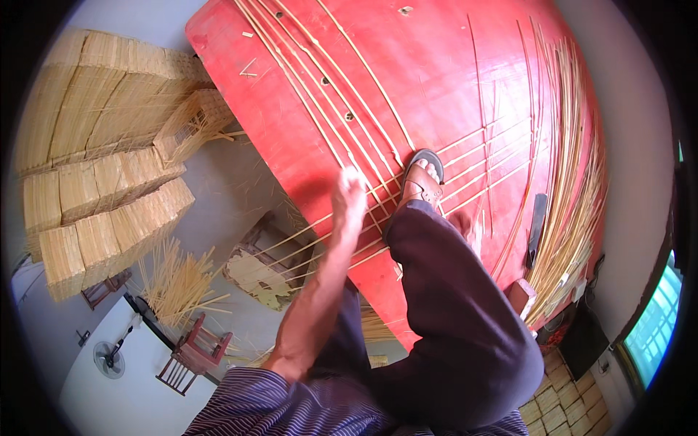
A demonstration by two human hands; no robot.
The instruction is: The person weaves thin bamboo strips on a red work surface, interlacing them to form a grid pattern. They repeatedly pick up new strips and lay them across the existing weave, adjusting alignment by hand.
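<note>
Long pale bamboo strips (318, 86) cross other strips (480, 174) in an open lattice on a red board (451, 65). My foot in a brown sandal (424, 180) stands on the crossing strips. My left hand (350, 190) is closed in a fist over the strips just left of the foot; what it grips, if anything, is hidden and washed out by glare. My right hand (471, 231) is low over the board to the right of my bent leg, partly behind the knee. Its fingers are smeared by motion.
A bundle of loose strips (571, 167) lies along the board's right side, beside a dark flat blade (538, 221). Stacks of woven bamboo pieces (94, 196) stand at left. A wooden stool (265, 265), a red chair (196, 349) and a fan (109, 360) are on the floor.
</note>
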